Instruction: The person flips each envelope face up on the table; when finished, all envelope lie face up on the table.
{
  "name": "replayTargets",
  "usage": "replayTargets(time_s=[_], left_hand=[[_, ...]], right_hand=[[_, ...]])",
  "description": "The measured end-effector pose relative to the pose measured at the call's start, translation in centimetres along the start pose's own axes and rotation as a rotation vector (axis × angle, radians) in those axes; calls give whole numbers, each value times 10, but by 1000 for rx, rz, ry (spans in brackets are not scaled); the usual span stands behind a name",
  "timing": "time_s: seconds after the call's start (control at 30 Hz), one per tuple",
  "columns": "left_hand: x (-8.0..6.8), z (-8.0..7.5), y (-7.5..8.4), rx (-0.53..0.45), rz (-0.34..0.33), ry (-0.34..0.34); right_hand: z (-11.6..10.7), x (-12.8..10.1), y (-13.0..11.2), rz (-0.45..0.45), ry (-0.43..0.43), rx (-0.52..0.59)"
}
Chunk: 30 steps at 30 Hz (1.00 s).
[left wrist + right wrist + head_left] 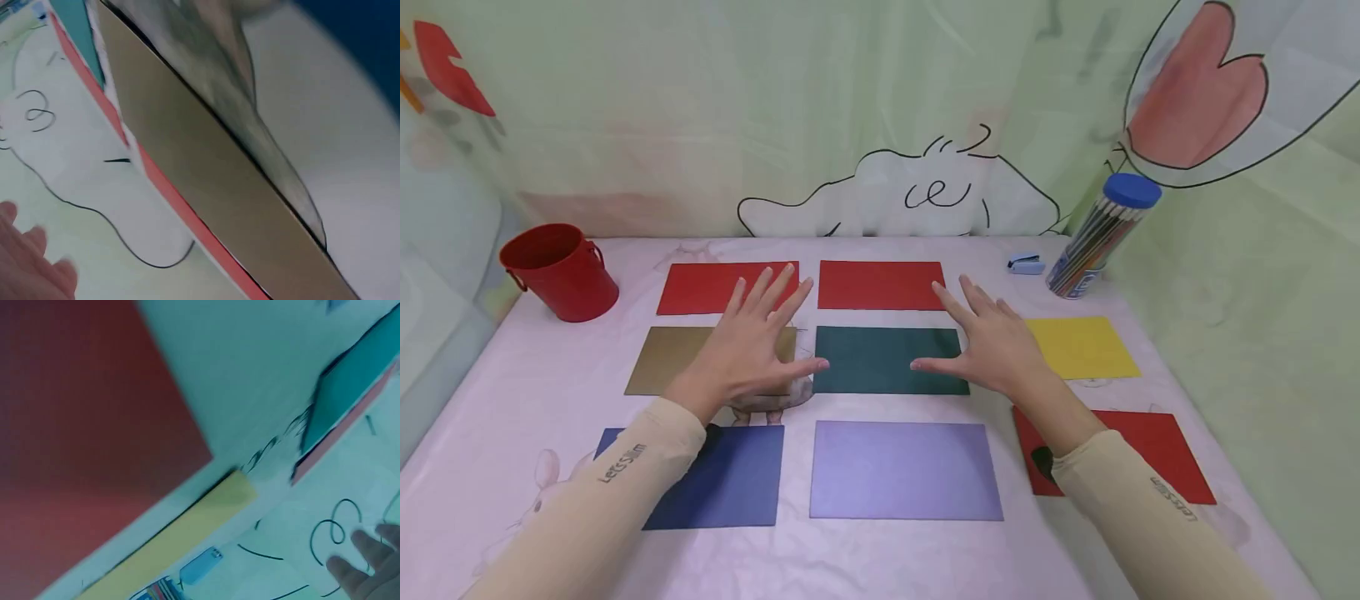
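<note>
Both hands hover with fingers spread above rows of coloured rectangular sheets, and neither holds anything. My left hand (748,342) overlaps the brown sheet (658,358) and the corner of the back-left red sheet (700,287) in the head view. Its thumb points toward the dark green sheet (887,358). My right hand (992,342) is between the dark green sheet and the yellow sheet (1090,346), its thumb over the green one's right part. Under the left forearm lies a blue sheet (737,479); under the right forearm, a red sheet (1157,450).
A lavender sheet (906,471) lies front centre, another red sheet (880,285) back centre. At the back left stands a red bucket (568,279). A small blue stapler (1026,264) sits beside a blue-lidded clear jar of pencils (1097,242) at the back right. Printed curtain hangs behind.
</note>
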State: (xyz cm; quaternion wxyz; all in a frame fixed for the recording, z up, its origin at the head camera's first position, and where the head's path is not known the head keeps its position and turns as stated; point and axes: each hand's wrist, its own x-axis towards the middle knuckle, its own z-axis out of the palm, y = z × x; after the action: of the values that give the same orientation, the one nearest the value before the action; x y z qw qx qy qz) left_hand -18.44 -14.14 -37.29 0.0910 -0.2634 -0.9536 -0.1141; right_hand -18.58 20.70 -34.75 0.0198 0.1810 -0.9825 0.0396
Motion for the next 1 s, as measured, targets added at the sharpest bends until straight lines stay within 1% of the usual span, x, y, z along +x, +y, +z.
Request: replayTargets(time_s=[0.17, 0.37, 0.47, 0.57, 0.67, 0.73, 0.8, 0.87, 1.0], left_hand=[[-15, -3, 11, -100, 22, -49], [-33, -2, 24, -203, 25, -123], [-42, 0, 32, -268, 28, -152], [-51, 1, 40, -386, 20, -195], [-60, 2, 47, -519, 8, -241], [-65, 2, 50, -581, -5, -278], [-70, 3, 52, -607, -3, -309], [-73, 4, 53, -612, -1, -335], [-76, 6, 57, -606, 37, -354]], right_hand=[[0, -21, -13, -16, -4, 136], [6, -46, -19, -37, -75, 360], [8, -58, -18, -55, -118, 443], [8, -73, -15, -66, -160, 480], [8, -87, -13, -73, -188, 489], [7, -95, -12, -71, -203, 492], [7, -101, -11, -71, -217, 485], [7, -106, -9, -70, -235, 484], [9, -112, -6, -91, -268, 504]])
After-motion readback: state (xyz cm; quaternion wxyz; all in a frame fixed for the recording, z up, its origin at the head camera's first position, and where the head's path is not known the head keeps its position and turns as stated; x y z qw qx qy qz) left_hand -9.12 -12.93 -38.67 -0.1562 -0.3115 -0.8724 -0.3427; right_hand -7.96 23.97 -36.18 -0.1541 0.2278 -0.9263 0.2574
